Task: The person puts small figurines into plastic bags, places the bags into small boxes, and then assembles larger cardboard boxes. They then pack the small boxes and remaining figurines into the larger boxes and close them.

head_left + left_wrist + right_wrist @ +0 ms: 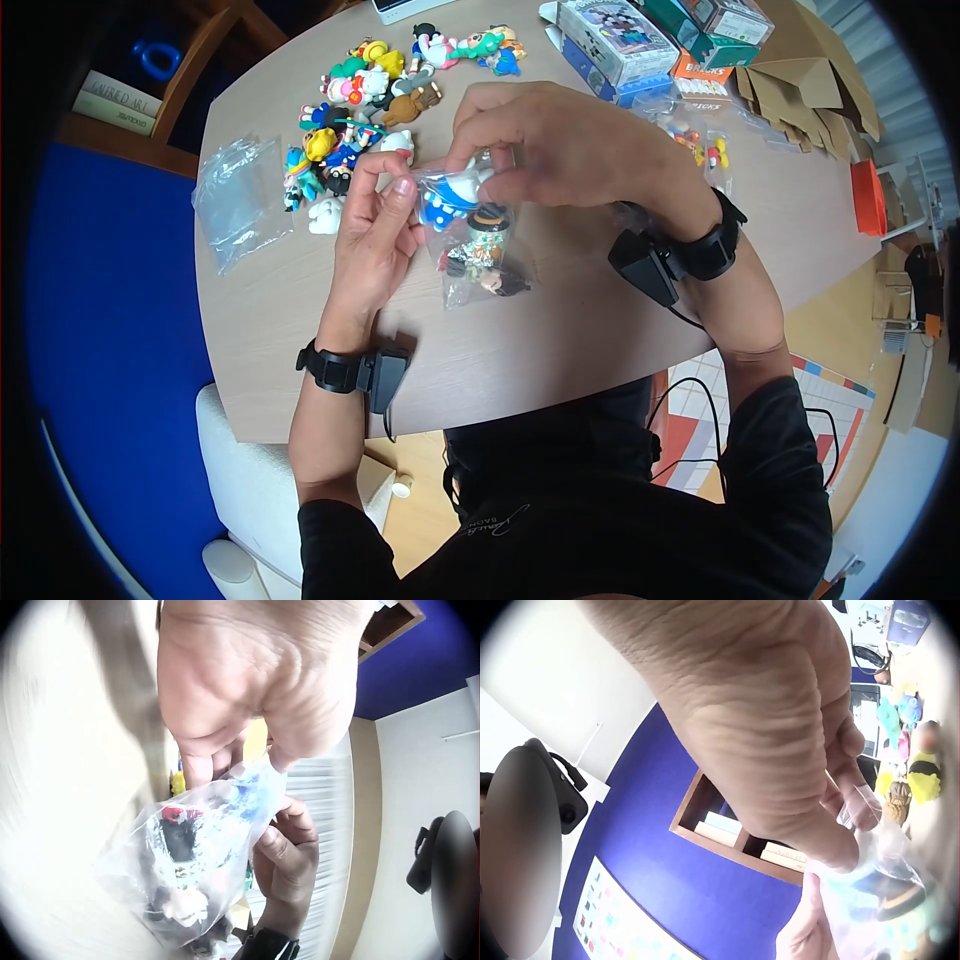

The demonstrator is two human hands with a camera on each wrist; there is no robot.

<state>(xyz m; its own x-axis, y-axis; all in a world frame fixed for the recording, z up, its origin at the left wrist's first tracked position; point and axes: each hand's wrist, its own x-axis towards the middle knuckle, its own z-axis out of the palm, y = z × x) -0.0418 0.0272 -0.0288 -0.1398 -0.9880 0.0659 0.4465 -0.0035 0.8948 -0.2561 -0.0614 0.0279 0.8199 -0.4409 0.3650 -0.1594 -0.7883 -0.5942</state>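
Note:
A clear plastic bag (455, 290) hangs between both hands over the near part of the table. Inside it sit several small figurines, among them a blue one with white dots (441, 212) and a dark-haired one (497, 283) low in the bag. My left hand (372, 235) pinches the bag's upper left edge between thumb and fingers. At the upper right edge, my right hand (560, 145) pinches the plastic, its thumb below the fingers. In the left wrist view the bag (202, 855) spreads below the left palm. The right wrist view shows the right thumb and fingertips at the bag's rim (866, 806).
Many colourful figurines (365, 85) lie in a pile beyond the left hand. A flat clear bag (240, 205) lies at the table's left. Boxes (615, 45), torn cardboard (815, 95) and another bag with figurines (690, 135) stand or lie at the back right.

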